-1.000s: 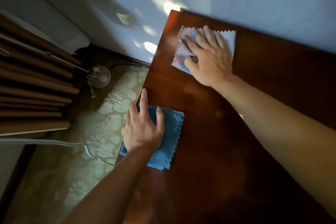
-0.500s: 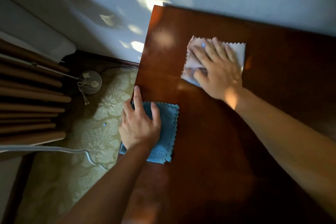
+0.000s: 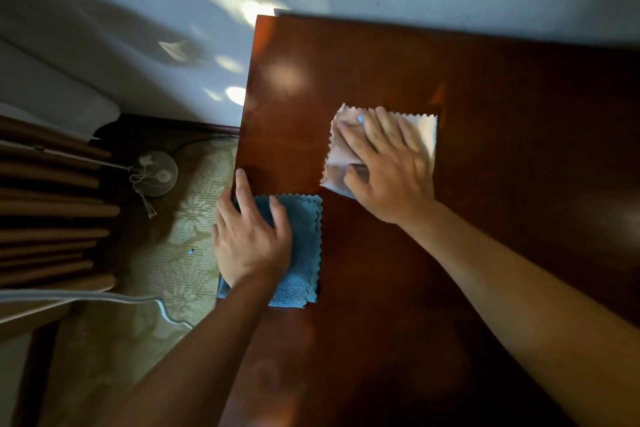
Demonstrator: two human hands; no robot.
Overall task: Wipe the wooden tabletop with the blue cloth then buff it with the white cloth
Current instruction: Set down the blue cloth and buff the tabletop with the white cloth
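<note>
Hands flat, fingers spread: right hand (image 3: 388,166) presses white cloth (image 3: 420,128) mid wooden surface (image 3: 519,114), left hand (image 3: 251,239) pins folded blue cloth (image 3: 301,253) at its left edge w/ carpet (image 3: 180,218) below; prob. buffing step, next stroke needs steady palm pressure.

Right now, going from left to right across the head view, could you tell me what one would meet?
Wooden slats → round white object on the floor → left hand on the blue cloth → right hand on the white cloth.
</note>
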